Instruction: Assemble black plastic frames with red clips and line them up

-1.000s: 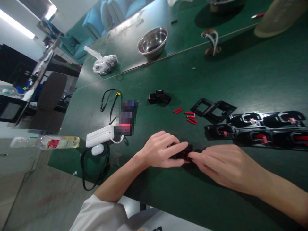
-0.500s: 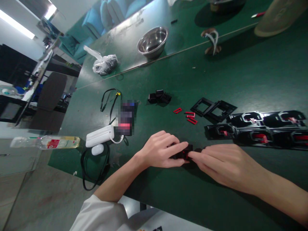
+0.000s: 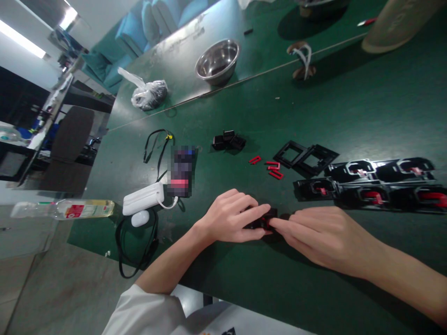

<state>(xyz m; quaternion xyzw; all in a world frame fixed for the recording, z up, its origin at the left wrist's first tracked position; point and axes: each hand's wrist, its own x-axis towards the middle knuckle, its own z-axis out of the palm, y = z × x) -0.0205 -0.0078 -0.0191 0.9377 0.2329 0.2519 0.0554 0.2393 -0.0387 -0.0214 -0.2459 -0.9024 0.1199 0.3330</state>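
Note:
Near the table's front edge, my left hand (image 3: 232, 218) is closed around a small black plastic part (image 3: 257, 223), holding it down on the green tabletop. A bit of red shows on that part's right end. My right hand (image 3: 319, 237) reaches in from the right with its fingers bent together, fingertips against the red end. What those fingertips pinch, if anything, is hidden. Several small red plastic clips (image 3: 275, 175) lie just beyond my hands. Two black square frames (image 3: 317, 160) overlap behind them. To the right, black housings (image 3: 380, 197) with red pieces inside stand in two rows.
Small black parts (image 3: 228, 141) lie in a pile ahead. At left are a blurred-out phone (image 3: 183, 172), a white power bank (image 3: 143, 198), an earbud case (image 3: 140, 218), black straps (image 3: 120, 253) and a bottle (image 3: 84, 209). Farther back sit a metal bowl (image 3: 218, 63) and a plastic bag (image 3: 150, 95).
The whole view has shifted slightly, so the table things appear a little farther left. Both hands stay at the black part in nearly the same pose.

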